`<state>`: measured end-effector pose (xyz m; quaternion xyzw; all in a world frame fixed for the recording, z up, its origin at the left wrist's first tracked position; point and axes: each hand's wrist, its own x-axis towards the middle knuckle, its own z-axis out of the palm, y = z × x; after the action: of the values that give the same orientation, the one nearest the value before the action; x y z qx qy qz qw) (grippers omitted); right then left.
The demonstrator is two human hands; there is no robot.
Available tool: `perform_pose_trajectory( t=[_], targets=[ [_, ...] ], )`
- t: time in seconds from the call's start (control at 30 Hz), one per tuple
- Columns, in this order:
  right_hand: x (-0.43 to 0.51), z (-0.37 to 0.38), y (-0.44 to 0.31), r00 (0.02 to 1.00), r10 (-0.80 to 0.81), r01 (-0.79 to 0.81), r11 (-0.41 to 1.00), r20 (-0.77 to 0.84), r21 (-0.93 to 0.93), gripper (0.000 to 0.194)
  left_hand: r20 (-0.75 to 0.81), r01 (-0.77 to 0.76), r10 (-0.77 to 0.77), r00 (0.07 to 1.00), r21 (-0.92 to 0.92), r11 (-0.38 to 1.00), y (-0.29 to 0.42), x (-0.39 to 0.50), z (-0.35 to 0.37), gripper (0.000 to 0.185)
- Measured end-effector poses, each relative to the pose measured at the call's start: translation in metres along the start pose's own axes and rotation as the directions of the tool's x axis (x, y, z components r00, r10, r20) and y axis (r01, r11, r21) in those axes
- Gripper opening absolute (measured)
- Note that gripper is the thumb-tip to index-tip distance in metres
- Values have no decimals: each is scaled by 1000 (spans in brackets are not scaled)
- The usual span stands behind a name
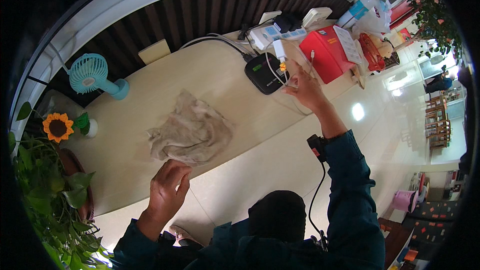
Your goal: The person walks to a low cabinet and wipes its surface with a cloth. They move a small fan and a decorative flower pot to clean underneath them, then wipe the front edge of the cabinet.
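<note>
A crumpled beige-grey cloth (193, 131) lies on the pale countertop (127, 127). My left hand (168, 189) is at the counter's near edge, its fingers bent beside the cloth's lower edge; whether they touch it or grip it is not clear. Farther right, my right hand (307, 88) reaches over the counter with fingers spread, close to a white cable (272, 68) and the right side of a black set-top box or router (260, 75). Whether its fingertips touch the cable cannot be told. A white plug adapter (279, 49) stands above the black box.
A white power strip (270, 35) with plugs and a red box (326, 54) stand at the back right. To the left are a light-blue desk fan (90, 75), a crocheted sunflower (58, 127) and a leafy potted plant (48, 187). A dark ribbed panel (217, 11) runs behind.
</note>
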<state>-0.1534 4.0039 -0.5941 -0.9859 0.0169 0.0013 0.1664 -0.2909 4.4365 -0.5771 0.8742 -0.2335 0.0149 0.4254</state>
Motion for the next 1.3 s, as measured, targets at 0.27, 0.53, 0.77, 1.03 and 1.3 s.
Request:
perform_pose_trajectory(
  t=[0.27, 0.53, 0.77, 1.03, 1.3],
  targets=[
    [-3, 0, 6, 995, -84, 73, 982, -51, -176, 17, 30, -41, 41, 999, 23, 999, 5, -1, 6, 18],
    [22, -67, 18, 960, -72, 63, 997, -271, -44, 22, 32, 17, -17, 999, 18, 1000, 4, -7, 1, 16],
    [63, -141, 42, 972, 24, 43, 959, -233, 279, 28, 48, 35, -34, 998, -17, 999, 7, -13, 7, 12],
    [99, -163, 85, 956, 276, -230, 915, -98, 330, 35, 61, 83, -80, 995, -38, 996, 7, -21, 13, 12],
    [126, -149, 137, 916, 375, -200, 739, -146, 643, 35, 60, 70, -69, 996, -25, 997, 2, -23, 20, 14]
  ],
)
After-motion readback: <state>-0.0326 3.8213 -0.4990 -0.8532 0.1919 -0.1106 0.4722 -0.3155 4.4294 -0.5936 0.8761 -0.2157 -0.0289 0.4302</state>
